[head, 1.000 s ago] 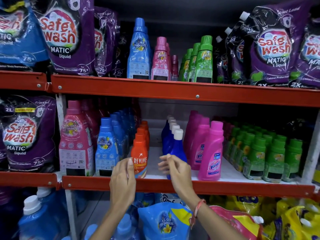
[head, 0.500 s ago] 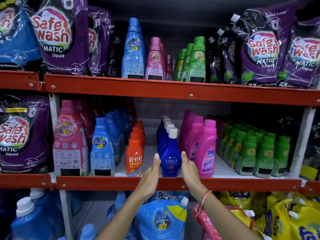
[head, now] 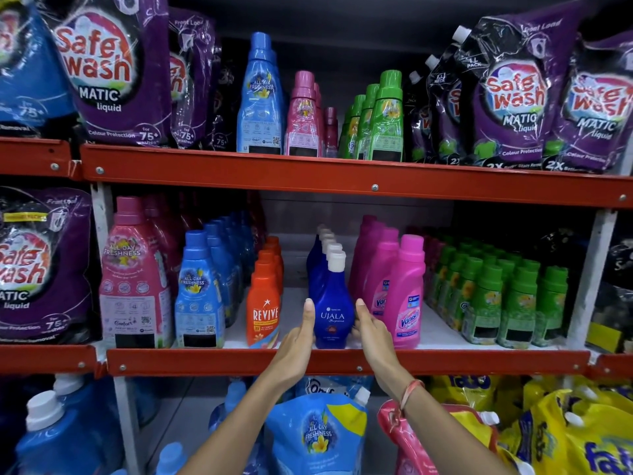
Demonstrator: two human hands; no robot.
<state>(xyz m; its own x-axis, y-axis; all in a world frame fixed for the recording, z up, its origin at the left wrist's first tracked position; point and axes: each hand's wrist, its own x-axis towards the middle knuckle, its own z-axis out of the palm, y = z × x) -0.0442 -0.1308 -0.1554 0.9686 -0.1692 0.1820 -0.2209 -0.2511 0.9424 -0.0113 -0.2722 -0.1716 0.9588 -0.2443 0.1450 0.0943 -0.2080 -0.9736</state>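
Two hands flank the dark blue Ujala bottle (head: 334, 318), which stands upright at the front edge of the middle shelf (head: 445, 363), between the orange Revive bottle (head: 263, 313) and the pink Vanish bottle (head: 407, 303). I see my left hand (head: 297, 341) flat and wide, fingers straight and together, pressed against the bottle's left side. My right hand (head: 373, 334) sits at the bottle's right side with the thumb pointing up; its fingertips tuck in against the bottle, and from here I cannot tell whether they curl round it or only touch. The bottle's base is partly covered by both hands. Behind it a row of matching bottles shows mostly as white caps (head: 330, 248), their bodies hidden. A red thread band (head: 409, 392) circles my right wrist. Below, a blue pouch (head: 317, 437) is cut off by the bottom edge, and both forearms run out of view there too.
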